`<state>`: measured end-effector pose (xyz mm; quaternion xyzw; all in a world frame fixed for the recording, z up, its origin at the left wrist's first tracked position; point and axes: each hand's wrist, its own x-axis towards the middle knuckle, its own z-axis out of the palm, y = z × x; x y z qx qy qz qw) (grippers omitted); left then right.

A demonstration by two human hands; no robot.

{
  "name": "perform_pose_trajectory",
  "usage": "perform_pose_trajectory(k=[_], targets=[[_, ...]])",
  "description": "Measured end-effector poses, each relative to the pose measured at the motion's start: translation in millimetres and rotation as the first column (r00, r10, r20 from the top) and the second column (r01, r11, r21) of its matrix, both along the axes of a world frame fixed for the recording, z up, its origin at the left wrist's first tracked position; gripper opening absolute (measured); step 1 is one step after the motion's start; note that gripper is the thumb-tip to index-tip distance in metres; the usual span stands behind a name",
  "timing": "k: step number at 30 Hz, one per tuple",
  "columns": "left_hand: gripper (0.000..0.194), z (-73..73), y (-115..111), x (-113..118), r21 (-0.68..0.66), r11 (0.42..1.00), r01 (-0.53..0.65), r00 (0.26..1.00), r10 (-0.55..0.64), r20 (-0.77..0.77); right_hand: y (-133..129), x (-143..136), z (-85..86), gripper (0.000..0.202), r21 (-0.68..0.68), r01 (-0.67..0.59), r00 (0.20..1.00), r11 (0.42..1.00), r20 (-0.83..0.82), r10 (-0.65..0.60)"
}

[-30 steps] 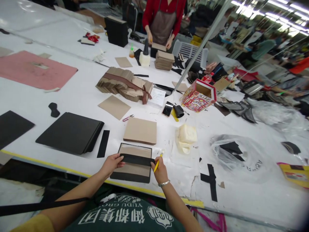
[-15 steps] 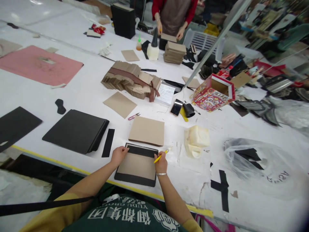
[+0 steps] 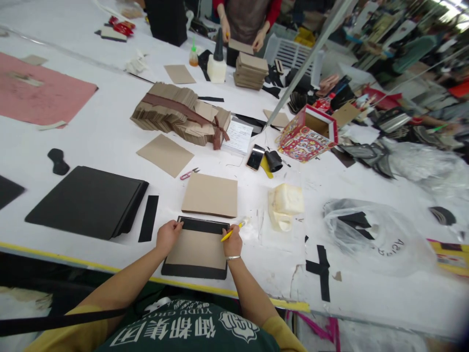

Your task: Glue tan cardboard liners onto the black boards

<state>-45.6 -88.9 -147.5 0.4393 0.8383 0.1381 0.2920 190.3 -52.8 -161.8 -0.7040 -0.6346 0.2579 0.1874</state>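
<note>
A beige board with black strips folded along its near and far edges lies in front of me at the table's edge. My left hand pinches its far left corner between thumb and fingers. At the far right corner, my right hand touches the board while gripping a yellow-handled brush, whose pale tip points away to the right. Just beyond lies a neat stack of beige boards. A black strip and a pile of black sheets are on the left.
A cream glue container stands to the right, near a plastic bag with black scraps. Farther off are small pink snips, a phone, a tied bundle of boards and a red box. Opposite, a co-worker's hands handle a board.
The camera view has turned, so the table's things appear farther left. Both my hands stay at the board's far corners, with the brush still in the right one.
</note>
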Motion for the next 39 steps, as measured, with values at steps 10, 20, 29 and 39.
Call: perform_pose_trajectory(k=[10, 20, 29, 39], targets=[[0.034, -1.0, 2, 1, -0.068, 0.998, 0.012, 0.999, -0.015, -0.032, 2, -2, -0.5, 0.018, -0.029, 0.015, 0.996, 0.999, 0.089, -0.012], [0.038, 6.4, 10, -1, 0.066, 0.537, 0.841, 0.494, -0.710, -0.501, -3, -3, -20.8, 0.024, 0.159, 0.006, 0.993, 0.987, 0.114, -0.025], [0.047, 9.3, 2, 33, -0.096, 0.485, 0.869, 0.412, -0.817, -0.404, -11, -1, -20.1, 0.020, 0.366, -0.103, 0.995, 0.925, 0.054, 0.089], [0.062, -1.2, -25, 6, 0.038, 0.553, 0.832, 0.516, -0.748, -0.418, -32, -9, -13.0, 0.033, 0.380, -0.226, 0.973, 0.897, 0.136, 0.187]])
